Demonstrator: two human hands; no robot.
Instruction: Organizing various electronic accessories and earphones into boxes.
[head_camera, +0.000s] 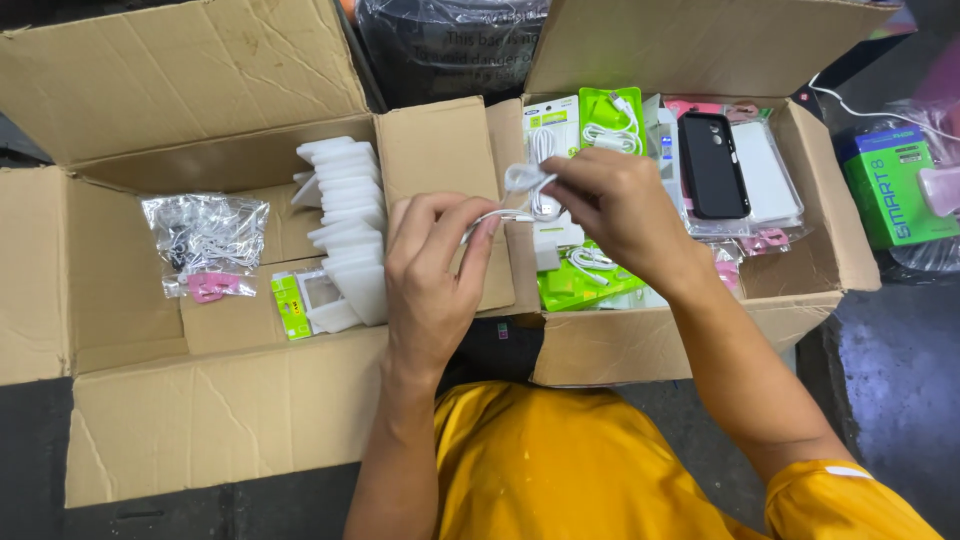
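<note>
My left hand (432, 272) pinches one end of a thin white cable (508, 213) between thumb and fingers, above the flap between two open cardboard boxes. My right hand (612, 208) holds the other end, near a small clear plastic bag (522, 178) at its fingertips. Both hands hover over the boxes' shared edge. The cable is short and partly hidden by my fingers.
The left box (120, 330) holds a row of white foam pieces (345, 215), a crinkled clear bag with pink parts (205, 240) and a green-edged packet (295, 303). The right box (810, 250) holds green cable packs (611, 120) and phone cases (713, 165). A green carton (895, 185) lies at the right.
</note>
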